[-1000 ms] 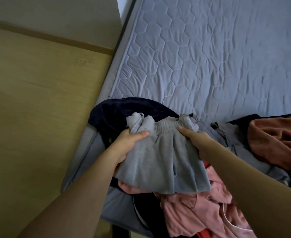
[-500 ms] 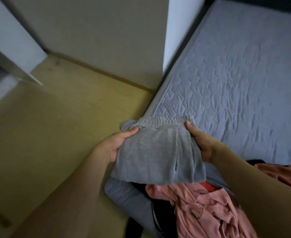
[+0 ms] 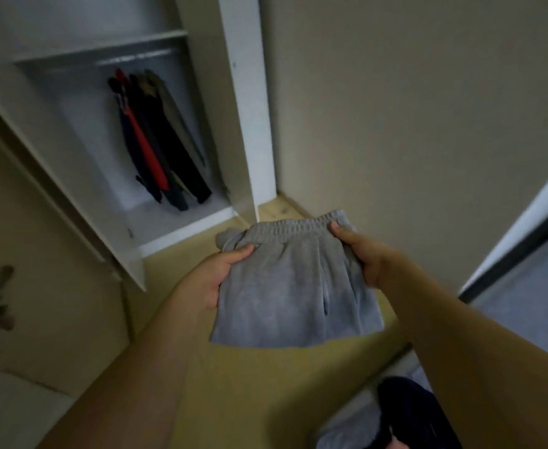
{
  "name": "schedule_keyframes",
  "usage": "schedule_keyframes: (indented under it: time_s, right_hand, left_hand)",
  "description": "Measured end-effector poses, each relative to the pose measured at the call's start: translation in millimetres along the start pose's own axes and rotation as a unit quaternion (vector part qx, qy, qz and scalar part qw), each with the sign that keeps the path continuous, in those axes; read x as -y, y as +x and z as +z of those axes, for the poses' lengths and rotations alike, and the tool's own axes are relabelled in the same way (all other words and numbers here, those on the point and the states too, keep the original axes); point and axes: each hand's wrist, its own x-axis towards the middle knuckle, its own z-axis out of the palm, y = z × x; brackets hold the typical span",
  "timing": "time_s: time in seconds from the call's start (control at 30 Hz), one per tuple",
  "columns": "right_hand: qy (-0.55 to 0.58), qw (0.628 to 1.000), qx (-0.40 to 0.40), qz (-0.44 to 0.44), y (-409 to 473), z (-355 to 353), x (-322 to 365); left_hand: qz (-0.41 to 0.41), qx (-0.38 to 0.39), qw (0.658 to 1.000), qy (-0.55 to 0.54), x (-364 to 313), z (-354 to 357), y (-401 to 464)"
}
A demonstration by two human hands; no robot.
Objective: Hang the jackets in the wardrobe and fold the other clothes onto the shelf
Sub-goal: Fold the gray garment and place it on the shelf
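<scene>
Folded grey sweatpants [image 3: 295, 286] with an elastic waistband hang in the air between both my hands, above the floor. My left hand [image 3: 216, 277] grips their left edge, thumb on top. My right hand [image 3: 363, 251] grips the right edge near the waistband. Ahead on the left stands the open white wardrobe [image 3: 243, 102]. Several dark jackets and a red one [image 3: 156, 140] hang from its rail. A white shelf [image 3: 97, 48] runs above the rail.
A wardrobe door [image 3: 72, 202] stands open on the left, its edge close to my left forearm. The bed's corner [image 3: 525, 286] lies at the right, with a dark garment [image 3: 408, 409] at the bottom right. Yellow wood floor [image 3: 266, 384] lies below the sweatpants.
The view has swung from the bed to the wardrobe. Both hands have carried the folded sweatpants off the clothes pile and now hold them over the floor.
</scene>
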Motion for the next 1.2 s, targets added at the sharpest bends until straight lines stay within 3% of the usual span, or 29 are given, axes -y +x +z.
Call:
schedule_keyframes:
  time_s: [0.43, 0.83, 1.07, 1.2]
  right_hand:
    - [-0.065, 0.987, 0.094, -0.109, 177, 230, 201]
    - [-0.09, 0.967, 0.2, -0.132, 399, 468, 360]
    - [-0.051, 0.961, 0.203, -0.179, 533, 598, 468]
    - [-0.06, 0.953, 0.213, -0.209, 600, 665, 548]
  left_hand:
    - [0.165, -0.096, 0.982, 0.005, -249, -178, 69]
    - [0.25, -0.249, 0.936, -0.005, -461, -381, 189]
    - [0.285, -0.304, 0.909, 0.011, -612, -497, 292]
    - [0.324, -0.359, 0.873, 0.063, -709, -545, 342]
